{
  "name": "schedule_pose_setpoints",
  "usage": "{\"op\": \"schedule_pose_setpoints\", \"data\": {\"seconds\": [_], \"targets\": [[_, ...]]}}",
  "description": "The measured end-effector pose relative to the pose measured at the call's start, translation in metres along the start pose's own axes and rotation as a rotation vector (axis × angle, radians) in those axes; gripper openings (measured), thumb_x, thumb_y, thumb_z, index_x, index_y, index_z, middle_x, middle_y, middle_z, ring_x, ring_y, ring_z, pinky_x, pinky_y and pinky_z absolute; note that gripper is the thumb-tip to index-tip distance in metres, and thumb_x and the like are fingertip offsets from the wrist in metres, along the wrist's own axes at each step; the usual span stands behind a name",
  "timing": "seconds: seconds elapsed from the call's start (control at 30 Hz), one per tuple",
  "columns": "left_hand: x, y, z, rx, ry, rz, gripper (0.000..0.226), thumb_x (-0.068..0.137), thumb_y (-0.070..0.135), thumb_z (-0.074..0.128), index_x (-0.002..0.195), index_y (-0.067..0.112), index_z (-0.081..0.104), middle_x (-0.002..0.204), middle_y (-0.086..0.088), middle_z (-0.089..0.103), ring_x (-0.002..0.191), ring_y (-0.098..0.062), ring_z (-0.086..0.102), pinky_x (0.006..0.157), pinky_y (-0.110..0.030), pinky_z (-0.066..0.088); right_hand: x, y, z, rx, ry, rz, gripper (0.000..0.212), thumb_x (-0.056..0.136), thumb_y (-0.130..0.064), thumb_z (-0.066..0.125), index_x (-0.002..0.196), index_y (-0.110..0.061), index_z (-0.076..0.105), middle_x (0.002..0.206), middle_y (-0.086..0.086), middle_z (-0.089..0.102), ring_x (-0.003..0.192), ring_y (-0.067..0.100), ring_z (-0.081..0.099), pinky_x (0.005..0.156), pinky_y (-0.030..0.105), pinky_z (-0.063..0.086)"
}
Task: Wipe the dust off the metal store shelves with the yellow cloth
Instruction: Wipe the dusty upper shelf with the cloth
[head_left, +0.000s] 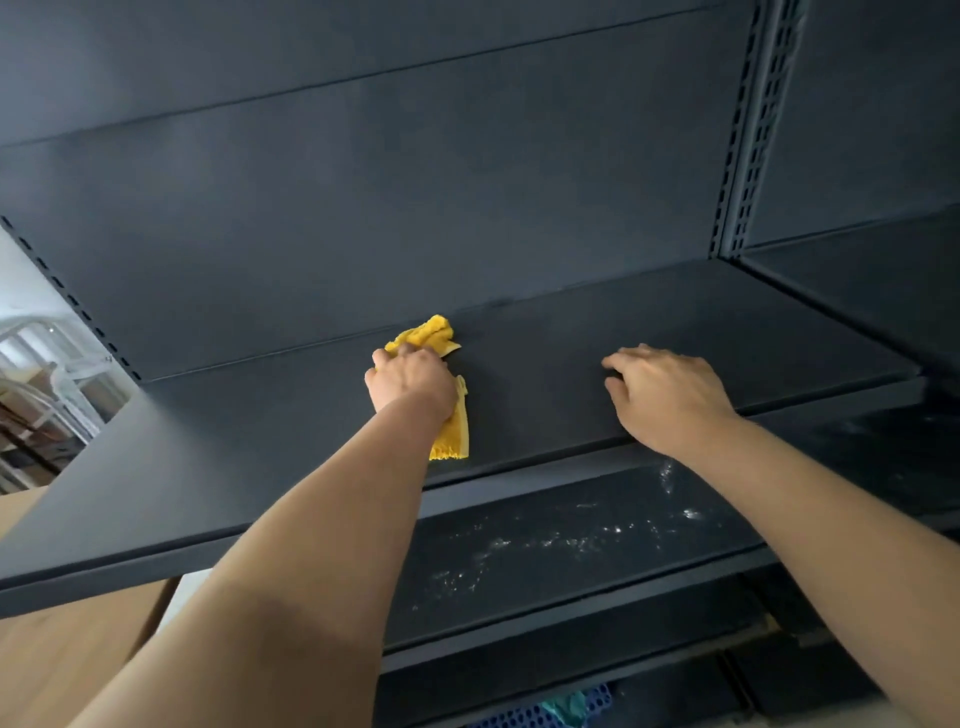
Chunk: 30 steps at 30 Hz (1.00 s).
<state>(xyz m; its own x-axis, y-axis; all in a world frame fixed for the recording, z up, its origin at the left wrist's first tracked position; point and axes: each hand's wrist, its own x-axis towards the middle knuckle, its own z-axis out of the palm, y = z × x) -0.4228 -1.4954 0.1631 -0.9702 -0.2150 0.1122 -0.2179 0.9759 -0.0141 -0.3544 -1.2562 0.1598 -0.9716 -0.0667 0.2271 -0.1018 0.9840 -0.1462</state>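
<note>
A person reaches both arms out to a dark metal shelf (260, 441). The left hand (410, 382) is curled tight around a yellow cloth (434, 335) and holds it down on the top of this shelf. The cloth sits near the back of the shelf, close to where the shelf meets the dark back panel (363, 208). 1 bunched part of the cloth pokes out past the fingers, toward the back panel. Another part hangs out under the wrist, toward the front edge of the shelf. The right hand (665, 395) lies palm down on the same shelf, well apart from the cloth. Its fingers are spread and a little bent, and it holds nothing. Below the front edge there is a lower shelf (545, 540). It has white dust specks (613, 530) scattered over it, most of them under the right arm. At the back right, a gray post (748, 130) with rows of small slots runs up beside the back panel. At the very bottom there is a blue plastic thing with holes (540, 719), and I cannot tell what it is. At the bottom left, under the shelf, there is a brown box (52, 649). Far to the left, some white metal bars (31, 332) show.
</note>
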Motion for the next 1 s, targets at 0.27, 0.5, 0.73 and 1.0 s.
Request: {"op": "schedule_pose_setpoints", "data": {"seconds": [0.27, 0.5, 0.73, 1.0], "targets": [[0.043, 0.02, 0.008, -0.016, 0.05, 0.117, 0.038, 0.093, 0.04, 0.043, 0.122, 0.019, 0.053, 0.118, -0.006, 0.057, 0.117, -0.031, 0.04, 0.085, -0.038, 0.037, 0.016, 0.03, 0.005, 0.007, -0.012, 0.092, 0.034, 0.098, -0.033, 0.04, 0.128, -0.027, 0.054, 0.132, -0.005, 0.057, 0.127, 0.019, 0.047, 0.098, 0.04, 0.041], [0.082, 0.063, 0.004, -0.073, -0.044, 0.109, 0.044, 0.092, 0.04, 0.046, 0.129, 0.017, 0.045, 0.13, -0.011, 0.052, 0.129, -0.031, 0.032, 0.093, -0.042, 0.039, 0.028, 0.066, 0.002, 0.006, -0.016, 0.141, 0.037, 0.097, -0.039, 0.041, 0.131, -0.029, 0.052, 0.14, -0.004, 0.05, 0.133, 0.019, 0.042, 0.103, 0.041, 0.037], [0.088, 0.115, 0.004, -0.05, -0.023, 0.142, 0.04, 0.089, 0.037, 0.05, 0.125, 0.019, 0.051, 0.12, -0.014, 0.055, 0.125, -0.031, 0.036, 0.093, -0.04, 0.036, 0.045, 0.101, -0.004, 0.066, -0.06, 0.097, 0.037, 0.098, -0.038, 0.04, 0.132, -0.029, 0.051, 0.14, -0.005, 0.05, 0.125, 0.018, 0.049, 0.1, 0.04, 0.036], [0.077, 0.214, -0.002, -0.076, -0.039, 0.284, 0.038, 0.093, 0.028, 0.044, 0.13, 0.023, 0.049, 0.124, -0.015, 0.05, 0.121, -0.03, 0.038, 0.096, -0.039, 0.035, 0.05, 0.147, -0.012, 0.06, -0.068, 0.065, 0.035, 0.098, -0.036, 0.04, 0.13, -0.03, 0.053, 0.14, -0.005, 0.05, 0.129, 0.017, 0.045, 0.103, 0.04, 0.036]]}}
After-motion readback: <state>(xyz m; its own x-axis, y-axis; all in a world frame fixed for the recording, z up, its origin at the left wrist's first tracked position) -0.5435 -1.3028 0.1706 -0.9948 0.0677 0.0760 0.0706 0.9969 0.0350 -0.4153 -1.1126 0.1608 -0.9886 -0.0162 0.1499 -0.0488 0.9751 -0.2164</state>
